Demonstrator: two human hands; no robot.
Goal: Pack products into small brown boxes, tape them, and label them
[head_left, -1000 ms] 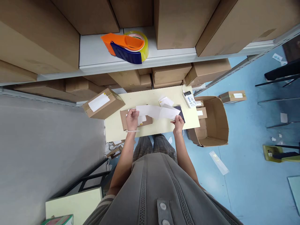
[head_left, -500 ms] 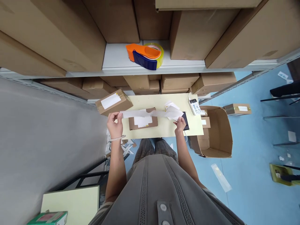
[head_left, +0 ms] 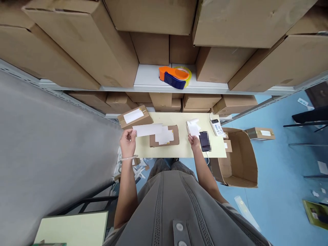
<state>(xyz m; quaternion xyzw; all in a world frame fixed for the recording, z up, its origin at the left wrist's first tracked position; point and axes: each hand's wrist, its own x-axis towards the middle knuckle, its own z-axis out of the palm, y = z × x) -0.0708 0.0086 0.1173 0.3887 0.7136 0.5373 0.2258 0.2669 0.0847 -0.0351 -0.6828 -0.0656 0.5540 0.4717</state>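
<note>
My left hand [head_left: 128, 143] pinches one end of a long white paper strip [head_left: 147, 130] at the left edge of the pale yellow table [head_left: 179, 150]. The strip reaches right over a flat brown parcel [head_left: 164, 136] with a white label. My right hand [head_left: 193, 141] rests on the table and holds a small white sheet [head_left: 193, 128] by its near edge. A dark phone [head_left: 204, 141] lies just right of that hand.
A labelled cardboard box [head_left: 134, 116] sits at the table's far left corner, a white handheld device [head_left: 216, 126] at its far right. An open carton [head_left: 241, 157] stands on the blue floor to the right. A shelf of boxes above carries an orange tape dispenser [head_left: 174, 76].
The long strip, earlier stretched between both hands, is now held only by my left hand, which moved left. My right hand keeps a small white sheet near the phone.
</note>
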